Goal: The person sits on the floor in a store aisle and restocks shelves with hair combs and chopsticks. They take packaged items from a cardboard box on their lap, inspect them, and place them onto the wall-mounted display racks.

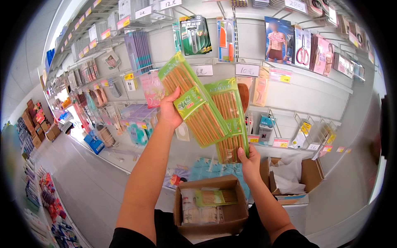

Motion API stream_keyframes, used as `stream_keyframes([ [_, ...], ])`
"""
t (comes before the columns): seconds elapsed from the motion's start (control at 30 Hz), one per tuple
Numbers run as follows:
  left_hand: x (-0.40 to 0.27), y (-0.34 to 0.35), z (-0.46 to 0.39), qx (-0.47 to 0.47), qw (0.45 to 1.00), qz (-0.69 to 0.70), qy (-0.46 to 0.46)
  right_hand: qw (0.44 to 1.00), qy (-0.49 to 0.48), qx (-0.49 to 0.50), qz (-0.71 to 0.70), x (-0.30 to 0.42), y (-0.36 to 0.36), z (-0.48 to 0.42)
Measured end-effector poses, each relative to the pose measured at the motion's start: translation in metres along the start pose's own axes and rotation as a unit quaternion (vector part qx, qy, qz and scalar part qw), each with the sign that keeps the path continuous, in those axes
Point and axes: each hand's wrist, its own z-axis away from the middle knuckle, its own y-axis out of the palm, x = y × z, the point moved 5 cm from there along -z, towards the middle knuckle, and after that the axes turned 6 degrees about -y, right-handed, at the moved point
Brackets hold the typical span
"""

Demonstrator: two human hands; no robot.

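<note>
My left hand (171, 111) grips the edge of a green-trimmed pack of wooden chopsticks (206, 122), held up at a slant before the shelf. A similar second pack (231, 145) is pinched near its lower right corner by my right hand (250, 161). The left pack overlaps part of the right one. Below them, an open cardboard box (214, 231) sits at my lap, with another green chopstick pack (214, 197) and clear packs of pale sticks (203, 214) inside.
A store rack rises ahead with razor packs (195, 35), a carded knife (225, 38), carded scissors (301, 48) and price tags (247, 70) on hooks. A second open carton (313, 175) with white wrapping stands at right. An aisle (77, 173) runs along the left.
</note>
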Motion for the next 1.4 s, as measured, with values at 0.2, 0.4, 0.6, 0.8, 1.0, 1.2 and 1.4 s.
stream_keyframes([
  [0.2, 0.005, 0.020, 0.013, 0.114, 0.993, 0.008, 0.003, 0.992, -0.083, -0.019, 0.091, 0.001, -0.013, 0.009],
  [0.4, 0.076, -0.021, 0.062, 0.117, 0.988, 0.050, -0.092, 0.944, -0.259, -0.048, 0.198, 0.025, 0.001, 0.028],
  [0.6, 0.079, -0.007, 0.080, 0.158, 0.977, 0.132, -0.064, 0.911, -0.336, -0.016, 0.238, 0.033, 0.002, 0.038],
  [0.8, 0.030, 0.005, 0.058, 0.140, 0.988, 0.054, 0.040, 0.889, -0.369, -0.059, 0.265, 0.036, 0.000, 0.031],
  [1.0, -0.016, 0.024, 0.006, 0.140, 0.988, 0.049, 0.043, 0.973, -0.146, -0.064, 0.166, 0.019, -0.001, 0.024],
  [1.2, -0.019, 0.023, -0.007, 0.111, 0.993, 0.031, 0.031, 0.996, -0.050, -0.048, 0.048, 0.005, 0.000, 0.000],
  [1.4, -0.021, 0.025, -0.004, 0.123, 0.989, 0.074, 0.045, 0.999, -0.033, -0.023, -0.028, 0.000, 0.012, -0.015],
])
